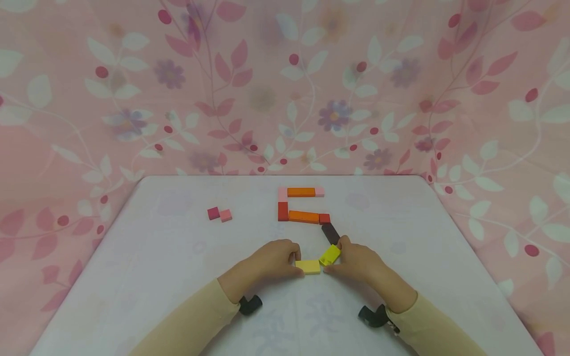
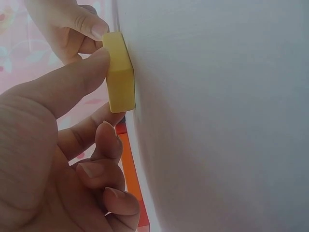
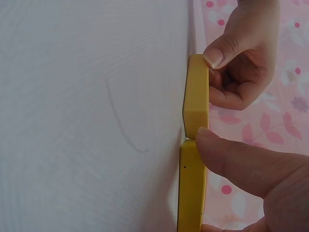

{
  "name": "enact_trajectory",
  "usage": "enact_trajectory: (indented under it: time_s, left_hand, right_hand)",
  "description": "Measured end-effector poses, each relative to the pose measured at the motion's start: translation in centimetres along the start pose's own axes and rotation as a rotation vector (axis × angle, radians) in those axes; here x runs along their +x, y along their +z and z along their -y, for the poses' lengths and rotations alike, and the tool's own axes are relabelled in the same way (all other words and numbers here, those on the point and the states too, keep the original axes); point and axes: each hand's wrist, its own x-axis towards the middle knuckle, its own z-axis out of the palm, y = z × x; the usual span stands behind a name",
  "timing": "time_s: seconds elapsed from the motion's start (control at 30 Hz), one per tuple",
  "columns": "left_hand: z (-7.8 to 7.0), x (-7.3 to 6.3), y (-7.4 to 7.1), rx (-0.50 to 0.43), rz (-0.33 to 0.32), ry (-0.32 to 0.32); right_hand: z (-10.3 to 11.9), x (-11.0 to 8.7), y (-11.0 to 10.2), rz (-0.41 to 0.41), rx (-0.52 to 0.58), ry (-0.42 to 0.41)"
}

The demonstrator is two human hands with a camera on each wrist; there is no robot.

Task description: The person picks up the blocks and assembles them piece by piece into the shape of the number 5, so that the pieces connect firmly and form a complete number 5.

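Note:
My left hand (image 1: 278, 258) pinches a pale yellow block (image 1: 308, 267) between thumb and index finger, while its other fingers curl loosely below in the left wrist view. The block (image 2: 119, 72) lies low against the white tabletop. On the right, my right hand (image 1: 358, 259) grips a brighter yellow block (image 1: 330, 255), thumb at its near corner and fingers at the far side. In the right wrist view the bright yellow block (image 3: 191, 188) stands end to end with the pale one (image 3: 196, 96), right at its end. A dark block (image 1: 331, 234) lies just beyond the right fingertips.
Beyond the dark block, a bent line continues: a small red block (image 1: 324, 218), an orange block (image 1: 304, 217), a red block (image 1: 282, 211), pink pieces and another orange block (image 1: 301, 192). Two small pink blocks (image 1: 213, 213) lie apart at left. Floral cloth (image 1: 267, 99) hangs behind the table.

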Motion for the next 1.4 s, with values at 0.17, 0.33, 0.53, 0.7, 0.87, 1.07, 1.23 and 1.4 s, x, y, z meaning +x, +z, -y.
enact_trajectory:
  time_s: [0.17, 0.33, 0.53, 0.7, 0.87, 1.07, 1.23, 1.4]
  left_hand:
    - [0.0, 0.0, 0.0, 0.003, 0.002, -0.008]
    - [0.0, 0.0, 0.0, 0.008, -0.002, -0.003]
    - [0.0, -0.1, 0.0, 0.013, -0.004, 0.002]
    - [-0.2, -0.3, -0.1, 0.007, -0.006, 0.001]
    - [0.1, -0.5, -0.1, -0.006, -0.011, -0.019]
    - [0.9, -0.9, -0.1, -0.036, -0.031, -0.064]
    - [1.9, -1.2, -0.7, -0.057, -0.059, -0.086]
    - [2.8, -1.5, -1.7, -0.058, -0.099, -0.083]
  right_hand:
    - [0.0, -0.1, 0.0, -0.004, 0.004, -0.002]
    - [0.0, -0.1, 0.0, -0.008, 0.000, -0.002]
    - [-0.1, 0.0, -0.1, -0.002, -0.006, 0.013]
    - [0.0, 0.3, -0.4, -0.009, -0.016, 0.010]
    - [0.1, 0.4, -0.5, -0.013, 0.016, -0.019]
    - [0.2, 0.6, -0.1, -0.036, 0.086, -0.086]
    - [0.3, 0.7, 0.1, -0.045, 0.135, -0.151]
    - [0.3, 0.5, 0.2, -0.059, 0.154, -0.225]
